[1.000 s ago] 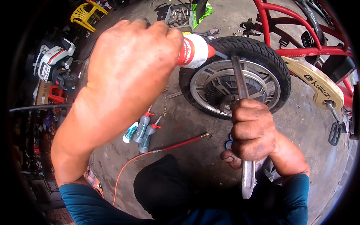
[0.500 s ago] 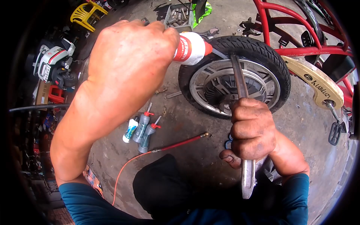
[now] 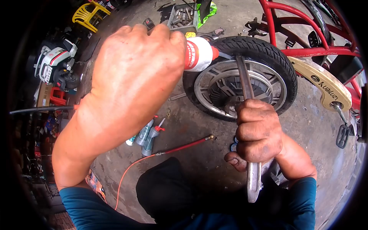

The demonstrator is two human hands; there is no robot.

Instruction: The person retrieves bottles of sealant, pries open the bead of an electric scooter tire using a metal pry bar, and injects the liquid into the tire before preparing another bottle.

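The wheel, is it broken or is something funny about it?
A little odd: the wheel is loose on the floor, with a metal lever, held in the right hand, at the edge of the tyre. I see no clear damage.

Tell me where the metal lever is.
In the head view, right of centre, the right hand grips the metal lever, its far end at the tyre near the bottle nozzle.

Yellow chair (image 3: pixel 85 16) at upper left, white scooter (image 3: pixel 56 57) nearby, red stool (image 3: pixel 57 96) beside the scooter
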